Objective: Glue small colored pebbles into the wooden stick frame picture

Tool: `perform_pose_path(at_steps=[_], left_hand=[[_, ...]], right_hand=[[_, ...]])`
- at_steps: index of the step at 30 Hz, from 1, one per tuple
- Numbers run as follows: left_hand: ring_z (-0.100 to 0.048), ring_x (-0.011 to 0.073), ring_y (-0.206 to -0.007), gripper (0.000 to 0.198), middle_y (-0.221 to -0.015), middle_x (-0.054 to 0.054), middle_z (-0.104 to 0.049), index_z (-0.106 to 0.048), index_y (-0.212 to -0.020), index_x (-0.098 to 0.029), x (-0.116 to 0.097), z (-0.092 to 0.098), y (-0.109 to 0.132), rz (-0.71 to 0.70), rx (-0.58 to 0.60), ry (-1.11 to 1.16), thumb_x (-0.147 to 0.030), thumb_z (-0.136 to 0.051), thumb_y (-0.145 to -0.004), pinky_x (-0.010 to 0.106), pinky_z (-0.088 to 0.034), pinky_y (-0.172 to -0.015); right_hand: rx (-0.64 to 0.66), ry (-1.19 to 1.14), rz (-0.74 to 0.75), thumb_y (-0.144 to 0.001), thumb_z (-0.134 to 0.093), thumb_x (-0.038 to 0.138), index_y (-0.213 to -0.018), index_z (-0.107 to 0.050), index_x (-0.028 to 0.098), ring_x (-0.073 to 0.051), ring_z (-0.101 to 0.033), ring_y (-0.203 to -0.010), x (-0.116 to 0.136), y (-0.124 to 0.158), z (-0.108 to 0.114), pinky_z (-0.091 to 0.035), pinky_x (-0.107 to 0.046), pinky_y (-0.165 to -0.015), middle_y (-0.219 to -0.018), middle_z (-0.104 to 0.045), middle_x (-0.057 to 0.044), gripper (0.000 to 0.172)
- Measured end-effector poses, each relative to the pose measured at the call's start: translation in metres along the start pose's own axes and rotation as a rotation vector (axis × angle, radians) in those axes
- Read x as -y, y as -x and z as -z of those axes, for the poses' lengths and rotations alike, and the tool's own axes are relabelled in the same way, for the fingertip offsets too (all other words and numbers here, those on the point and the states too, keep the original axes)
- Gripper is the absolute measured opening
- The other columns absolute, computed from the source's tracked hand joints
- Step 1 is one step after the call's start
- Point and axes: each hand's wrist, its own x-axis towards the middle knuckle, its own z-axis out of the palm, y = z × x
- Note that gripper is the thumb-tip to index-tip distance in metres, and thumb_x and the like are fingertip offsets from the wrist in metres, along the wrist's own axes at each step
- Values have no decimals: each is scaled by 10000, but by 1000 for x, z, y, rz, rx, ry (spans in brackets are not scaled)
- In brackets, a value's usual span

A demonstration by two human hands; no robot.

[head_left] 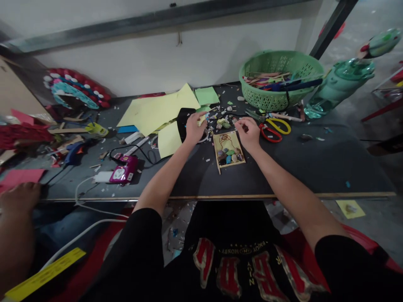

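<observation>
A small stick-framed picture (229, 140) lies on the dark table between my hands, with painted pebbles along its lower half and a brown string outline above them. My left hand (195, 128) is beyond its upper left corner, fingers curled around something pale and small that I cannot make out. My right hand (249, 133) is beside the frame's right edge, thumb and fingers pinched together; what they hold, if anything, is hidden. Beyond the frame lies a pile of pebbles and paper scraps (224, 124). Red-handled scissors (271, 134) and yellow-handled scissors (283, 124) lie right of my right hand.
A green basket (277, 98) of sticks and pens stands at the back, beside a green plastic bottle (336, 86). Yellow paper sheets (157, 111), a purple power adapter (124, 169) with cables and a blue glue gun (74, 152) lie leftward. Another person's hand (20, 197) rests at far left.
</observation>
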Motion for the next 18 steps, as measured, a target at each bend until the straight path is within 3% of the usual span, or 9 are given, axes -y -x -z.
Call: perform_pose_path(at_steps=[2,5,9,11,14,18], left_hand=[[-651,217,-973,335,-1105,81,-732,-700,-1175,-232,7,-4,-25,-62,155,-62,-201,-572,-867,389,-508,-954],[-602,249,-1159,312,-1174,74,-714,-738,-1098,-250,8,-16,-57,-170,316,-185,-164,-602,-830,417,-429,-1076],[-646,265,-1040,267,-981,91,-729,-780,-947,-238,0,-32,-82,-84,563,-415,-117,-685,-729,384,-487,-942],[-653,280,-1012,246,-952,109,-719,-783,-916,-217,-4,-34,-87,-84,585,-498,-110,-701,-710,394,-486,-918],[-647,287,-1004,190,-926,119,-709,-774,-879,-196,-6,-31,-87,-126,516,-532,-145,-716,-705,392,-485,-916],[-639,238,-928,208,-923,89,-715,-747,-931,-205,3,-25,-82,-76,452,-462,-192,-658,-743,354,-500,-891]], right_hand=[[-1,-2,-35,-867,-611,539,-805,-697,183,-192,-611,-749,-2,-1,0,-522,-348,-656,-956,-667,-98,371],[37,-16,-39,-847,-638,505,-786,-705,189,-215,-634,-812,-2,-1,-2,-545,-377,-719,-955,-677,-98,329],[48,-23,-20,-843,-641,465,-771,-703,199,-240,-648,-922,1,1,-2,-553,-382,-755,-935,-684,-95,283],[39,-13,-16,-844,-640,457,-761,-694,202,-241,-652,-928,2,1,-1,-554,-383,-769,-922,-685,-92,273],[44,10,-9,-846,-639,430,-758,-685,206,-232,-657,-915,1,-1,-1,-554,-389,-818,-919,-688,-86,245],[49,6,11,-840,-644,392,-767,-690,204,-229,-656,-911,-2,-2,-3,-544,-402,-864,-910,-685,-79,207]])
